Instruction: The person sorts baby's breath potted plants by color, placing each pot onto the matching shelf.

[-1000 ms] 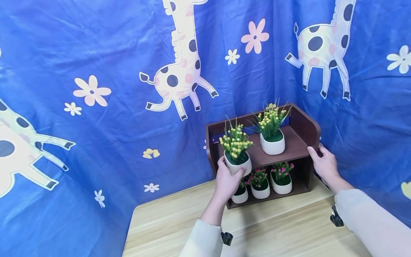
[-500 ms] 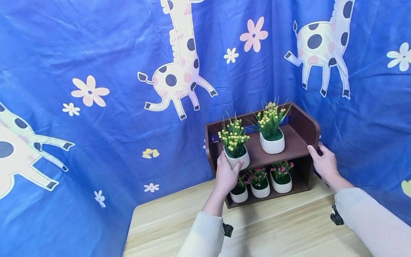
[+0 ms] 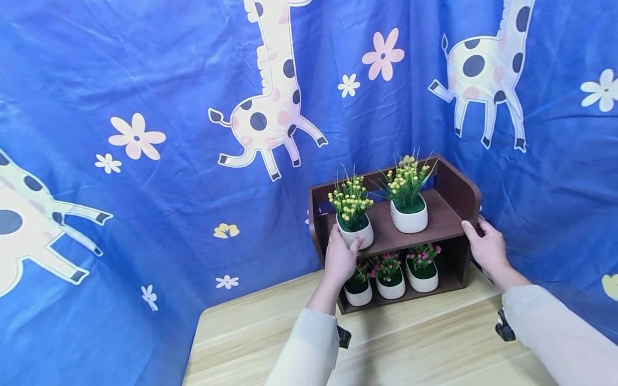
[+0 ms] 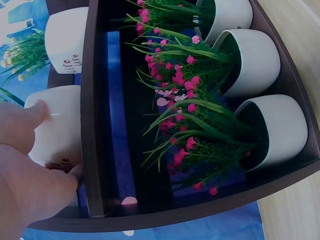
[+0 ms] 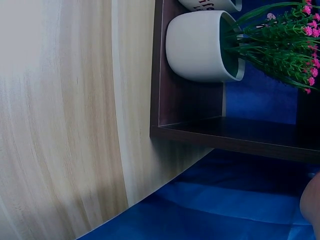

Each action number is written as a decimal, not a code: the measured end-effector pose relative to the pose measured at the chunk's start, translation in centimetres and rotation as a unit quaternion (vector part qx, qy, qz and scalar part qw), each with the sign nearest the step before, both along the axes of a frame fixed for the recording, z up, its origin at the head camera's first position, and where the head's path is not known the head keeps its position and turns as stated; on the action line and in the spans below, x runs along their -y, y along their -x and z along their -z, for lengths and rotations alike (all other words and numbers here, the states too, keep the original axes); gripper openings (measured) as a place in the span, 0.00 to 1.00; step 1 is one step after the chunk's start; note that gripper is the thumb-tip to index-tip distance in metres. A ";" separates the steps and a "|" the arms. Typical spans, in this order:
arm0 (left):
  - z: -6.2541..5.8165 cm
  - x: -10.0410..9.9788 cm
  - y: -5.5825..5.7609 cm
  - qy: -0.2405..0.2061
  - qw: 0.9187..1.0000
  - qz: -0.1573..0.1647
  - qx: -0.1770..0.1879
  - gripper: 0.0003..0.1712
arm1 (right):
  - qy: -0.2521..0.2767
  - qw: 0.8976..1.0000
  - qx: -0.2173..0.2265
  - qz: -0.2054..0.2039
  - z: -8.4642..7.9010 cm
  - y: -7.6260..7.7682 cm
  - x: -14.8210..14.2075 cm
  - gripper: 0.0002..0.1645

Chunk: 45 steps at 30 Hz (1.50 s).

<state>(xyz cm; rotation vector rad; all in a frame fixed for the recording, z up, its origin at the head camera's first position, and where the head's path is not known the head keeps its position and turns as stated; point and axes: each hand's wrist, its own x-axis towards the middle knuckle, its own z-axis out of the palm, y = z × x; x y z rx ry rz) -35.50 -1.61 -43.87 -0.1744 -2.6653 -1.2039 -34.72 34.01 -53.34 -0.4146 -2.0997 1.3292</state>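
My left hand (image 3: pixel 339 256) grips a white pot of yellow flowers (image 3: pixel 356 236) at the left front of the shelf's upper board. In the left wrist view its thumb and fingers wrap the white pot (image 4: pixel 60 125), which sits close against the board. A second potted plant with yellow flowers (image 3: pixel 409 219) stands to its right on the same board. My right hand (image 3: pixel 488 247) holds the right side panel of the dark brown shelf (image 3: pixel 446 212), thumb on the front edge and fingers behind. Only a bit of that hand (image 5: pixel 311 202) shows in the right wrist view.
Three white pots with pink flowers, among them the middle one (image 3: pixel 391 288), stand in a row on the lower level. The shelf rests on a light wood table (image 3: pixel 270 332). A blue giraffe-print curtain (image 3: pixel 174 203) hangs close behind and beside it.
My left hand has moved the potted yellow flowers slightly left and back, from the shelf's front onto the upper board. The right hand keeps its hold on the side panel.
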 end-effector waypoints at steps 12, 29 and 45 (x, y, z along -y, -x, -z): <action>-0.1 0.3 1.4 0.017 0.999 0.021 0.018 0.52 | 0.004 1.000 -0.009 -0.004 0.1 0.1 0.2 0.27; 0.0 0.1 1.6 0.022 1.000 0.000 0.011 0.51 | 0.000 1.000 0.000 0.002 0.0 0.1 0.6 0.27; 1.3 -0.4 -4.3 0.091 0.993 -0.004 -0.076 0.48 | -0.025 0.999 -0.011 -0.019 0.0 0.0 -0.4 0.28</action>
